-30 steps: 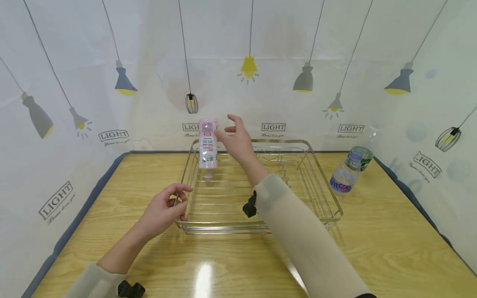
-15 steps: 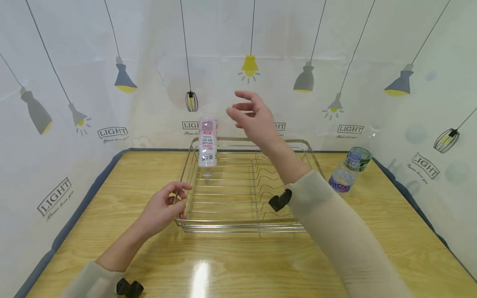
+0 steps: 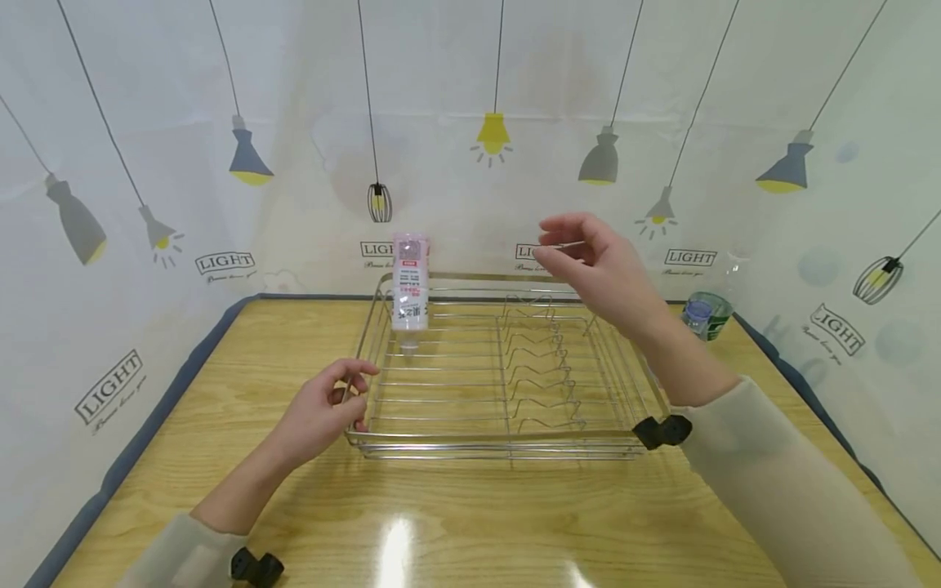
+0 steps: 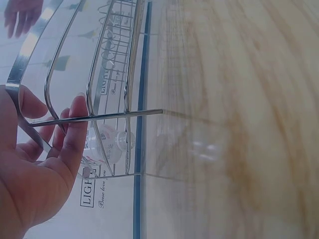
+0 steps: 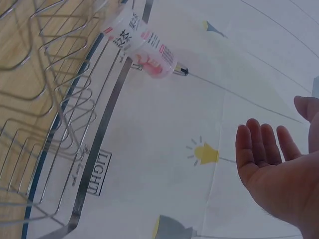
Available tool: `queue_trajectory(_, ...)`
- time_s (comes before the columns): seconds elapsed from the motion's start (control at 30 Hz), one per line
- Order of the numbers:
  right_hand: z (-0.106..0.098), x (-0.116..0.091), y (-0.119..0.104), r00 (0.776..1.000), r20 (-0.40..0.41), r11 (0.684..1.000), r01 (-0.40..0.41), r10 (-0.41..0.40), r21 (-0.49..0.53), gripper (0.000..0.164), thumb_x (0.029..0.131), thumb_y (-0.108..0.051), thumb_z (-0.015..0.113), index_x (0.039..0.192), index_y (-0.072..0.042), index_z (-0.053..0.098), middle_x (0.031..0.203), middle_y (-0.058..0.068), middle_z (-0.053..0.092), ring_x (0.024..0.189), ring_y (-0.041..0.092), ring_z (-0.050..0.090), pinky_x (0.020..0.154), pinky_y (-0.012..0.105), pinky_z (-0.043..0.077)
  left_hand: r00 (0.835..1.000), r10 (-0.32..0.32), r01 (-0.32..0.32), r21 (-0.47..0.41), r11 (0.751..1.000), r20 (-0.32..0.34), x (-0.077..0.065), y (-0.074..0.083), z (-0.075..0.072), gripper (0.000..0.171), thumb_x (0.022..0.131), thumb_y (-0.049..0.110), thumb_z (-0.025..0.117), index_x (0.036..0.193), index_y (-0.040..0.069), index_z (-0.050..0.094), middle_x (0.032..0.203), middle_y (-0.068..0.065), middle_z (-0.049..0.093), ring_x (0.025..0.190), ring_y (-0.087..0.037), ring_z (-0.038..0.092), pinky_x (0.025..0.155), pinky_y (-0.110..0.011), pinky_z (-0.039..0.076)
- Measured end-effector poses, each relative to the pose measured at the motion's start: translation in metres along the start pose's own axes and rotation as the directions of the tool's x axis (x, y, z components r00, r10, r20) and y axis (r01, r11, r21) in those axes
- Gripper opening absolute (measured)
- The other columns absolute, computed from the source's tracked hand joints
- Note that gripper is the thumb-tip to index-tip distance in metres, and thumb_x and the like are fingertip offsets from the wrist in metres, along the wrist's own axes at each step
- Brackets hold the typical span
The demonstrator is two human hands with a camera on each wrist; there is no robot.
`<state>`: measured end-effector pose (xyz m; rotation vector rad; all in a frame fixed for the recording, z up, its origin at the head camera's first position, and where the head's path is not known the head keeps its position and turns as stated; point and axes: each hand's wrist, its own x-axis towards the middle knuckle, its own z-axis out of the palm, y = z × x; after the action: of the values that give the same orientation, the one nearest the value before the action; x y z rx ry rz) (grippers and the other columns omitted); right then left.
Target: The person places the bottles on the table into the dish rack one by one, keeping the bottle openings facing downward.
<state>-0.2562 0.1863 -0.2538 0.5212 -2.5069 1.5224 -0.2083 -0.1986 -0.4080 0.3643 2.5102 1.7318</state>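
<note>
A metal wire dish rack [image 3: 456, 437] rests on the wooden table. At its front left corner my left hand [image 3: 319, 412] grips the rim. In the left wrist view, that hand's fingers [image 4: 75, 134] are curled around the rack's flat rim and wires. A clear plastic bottle [image 3: 410, 282] with a pink and white label stands upside down, cap lowermost, in the rack's back left part. Over the right side of the rack hovers my right hand [image 3: 606, 269], its fingers loosely bent and nothing in them; the right wrist view shows its palm [image 5: 274, 189] bare.
Right of the rack are a clear bottle with a blue cap [image 3: 697, 310], mostly hidden by my right forearm, and a green-labelled container [image 3: 719, 317] behind it. Wavy wire dividers [image 3: 540, 359] fill the rack's right half. A lamp-printed backdrop [image 3: 441, 106] encloses the table [image 3: 456, 523].
My right hand has moved away from the upside-down bottle, first up and then across to the right. The bottle stays where it is, and my left hand keeps its grip on the rack.
</note>
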Motion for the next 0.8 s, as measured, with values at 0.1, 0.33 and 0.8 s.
queue_trajectory(0.1, -0.02, -0.013, 0.013, 0.999, -0.021, 0.998, -0.032, 0.031, -0.054, 0.046, 0.11, -0.039, 0.068, 0.15, -0.019, 0.059, 0.143, 0.004, 0.065, 0.118, 0.014, 0.066, 0.092, 0.019, 0.055, 1.0, -0.003, 0.003, -0.002, 1.0, 0.0, 0.0, 0.0, 0.0, 0.04, 0.104, 0.002, 0.06, 0.144, 0.001, 0.059, 0.112, -0.013, 0.052, 0.072, -0.015, 0.06, 0.07, -0.032, 0.066)
queue_trajectory(0.33, -0.078, -0.037, 0.054, 0.993, -0.114, 0.993, -0.038, 0.025, -0.111, 0.041, 0.11, -0.034, 0.067, 0.149, -0.022, 0.06, 0.135, -0.01, 0.065, 0.109, 0.0, 0.067, 0.089, 0.01, 0.055, 1.0, 0.0, 0.0, 0.003, 1.0, -0.001, 0.0, -0.003, 0.003, 0.041, 0.103, 0.004, 0.061, 0.144, 0.004, 0.06, 0.113, -0.012, 0.054, 0.071, -0.016, 0.06, 0.07, -0.032, 0.066)
queue_trajectory(0.8, -0.163, -0.079, 0.113, 0.938, -0.32, 0.991, -0.124, 0.133, 0.049, 0.035, 0.108, -0.024, 0.071, 0.142, -0.027, 0.063, 0.123, -0.017, 0.065, 0.103, -0.005, 0.068, 0.083, 0.005, 0.056, 1.0, 0.011, -0.011, -0.012, 1.0, 0.003, 0.0, -0.003, 0.0, 0.04, 0.104, 0.003, 0.061, 0.144, 0.002, 0.059, 0.114, -0.015, 0.052, 0.07, -0.014, 0.06, 0.071, -0.032, 0.066)
